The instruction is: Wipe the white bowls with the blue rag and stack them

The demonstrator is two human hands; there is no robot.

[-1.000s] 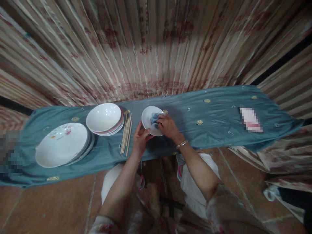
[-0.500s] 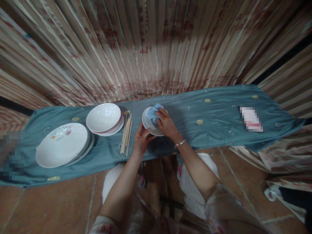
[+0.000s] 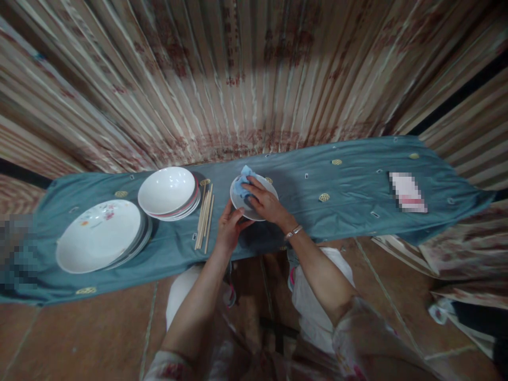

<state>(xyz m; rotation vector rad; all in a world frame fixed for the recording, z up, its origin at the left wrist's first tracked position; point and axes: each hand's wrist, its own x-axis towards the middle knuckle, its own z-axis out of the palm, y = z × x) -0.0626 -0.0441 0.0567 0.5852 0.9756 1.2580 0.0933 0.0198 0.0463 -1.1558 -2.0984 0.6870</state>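
Observation:
A small white bowl (image 3: 257, 212) is held over the near part of the cloth-covered table, its inside facing up. My left hand (image 3: 230, 225) grips its near left rim, thumb on top and the other fingers partly hidden underneath. Inside the bowl, my right hand (image 3: 266, 202) presses a crumpled light blue cloth (image 3: 242, 185) against the far left side. Several wooden chopsticks (image 3: 205, 217) lie in a loose bunch just left of my left hand.
Stacked white bowls (image 3: 169, 191) stand left of the chopsticks. Nearer the left end is a stack of large plates (image 3: 99, 238), the top one flower-patterned. A blurred pink-and-white item (image 3: 408, 192) lies at the right on the teal tablecloth (image 3: 357, 211). Pleated curtains (image 3: 254, 79) hang behind.
My right hand has shifted the blue cloth leftward within the bowl, uncovering the bowl's right rim. My left hand keeps its grip on the bowl.

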